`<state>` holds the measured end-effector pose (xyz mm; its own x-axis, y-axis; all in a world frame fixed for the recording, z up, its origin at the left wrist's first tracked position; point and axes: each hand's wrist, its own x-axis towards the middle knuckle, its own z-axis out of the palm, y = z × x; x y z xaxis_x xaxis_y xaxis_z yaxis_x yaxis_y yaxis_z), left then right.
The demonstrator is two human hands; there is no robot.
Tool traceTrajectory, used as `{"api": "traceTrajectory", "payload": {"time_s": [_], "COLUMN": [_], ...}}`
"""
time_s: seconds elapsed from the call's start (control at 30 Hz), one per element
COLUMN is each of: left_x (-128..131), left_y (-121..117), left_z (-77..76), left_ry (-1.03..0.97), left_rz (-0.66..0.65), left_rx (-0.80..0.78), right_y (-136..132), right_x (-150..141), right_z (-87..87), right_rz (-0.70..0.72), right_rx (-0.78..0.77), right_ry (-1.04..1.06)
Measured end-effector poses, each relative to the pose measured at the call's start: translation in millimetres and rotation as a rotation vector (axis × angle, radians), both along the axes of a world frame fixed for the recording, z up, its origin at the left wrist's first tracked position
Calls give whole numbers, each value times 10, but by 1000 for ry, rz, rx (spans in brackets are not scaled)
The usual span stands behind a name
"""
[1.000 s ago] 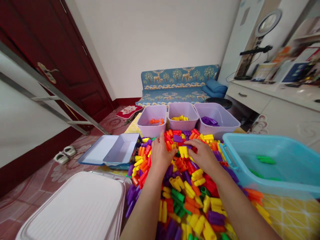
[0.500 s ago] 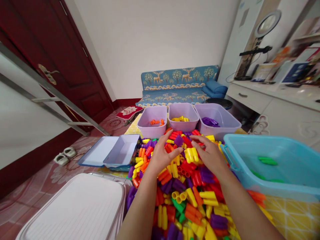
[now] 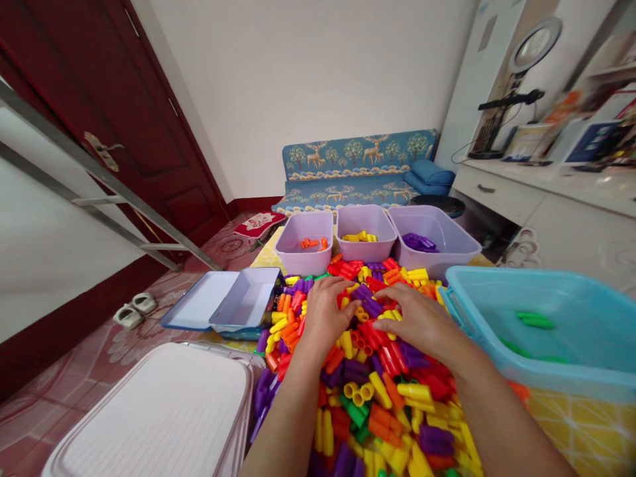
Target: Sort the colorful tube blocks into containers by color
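Purple pieces (image 3: 368,301) lie between our left hand (image 3: 325,311) and right hand (image 3: 417,318), both spread over the mixed pile (image 3: 355,414). Beyond, three lilac tubs (image 3: 365,250) line the table's (image 3: 576,424) far edge; a turquoise tub (image 3: 561,374) stands towards its right edge.

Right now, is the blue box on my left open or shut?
Open: the blue box shows its pale inside, with nothing visible in it, and its lid lies spread out beside it.
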<state>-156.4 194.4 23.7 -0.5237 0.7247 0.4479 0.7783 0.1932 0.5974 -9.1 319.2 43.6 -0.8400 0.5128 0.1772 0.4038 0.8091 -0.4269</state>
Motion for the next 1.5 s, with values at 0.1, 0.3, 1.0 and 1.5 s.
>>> {"api": "traceTrajectory", "payload": {"time_s": [0.1, 0.3, 1.0, 1.5], "left_x": [50, 85, 83, 75], "left_y": [0, -18, 66, 75], "left_z": [4, -24, -214, -223], "left_ry": [-64, -10, 43, 36], "left_rz": [-102, -283, 157, 202], "left_rx": [-8, -121, -61, -94], "right_y": [38, 66, 17, 391], "right_x": [19, -79, 8, -411], "right_z": [8, -37, 49, 431], "right_rz": [-9, -51, 30, -112], "right_rx": [-16, -193, -489, -285], "right_ry": [-63, 296, 339, 655]}}
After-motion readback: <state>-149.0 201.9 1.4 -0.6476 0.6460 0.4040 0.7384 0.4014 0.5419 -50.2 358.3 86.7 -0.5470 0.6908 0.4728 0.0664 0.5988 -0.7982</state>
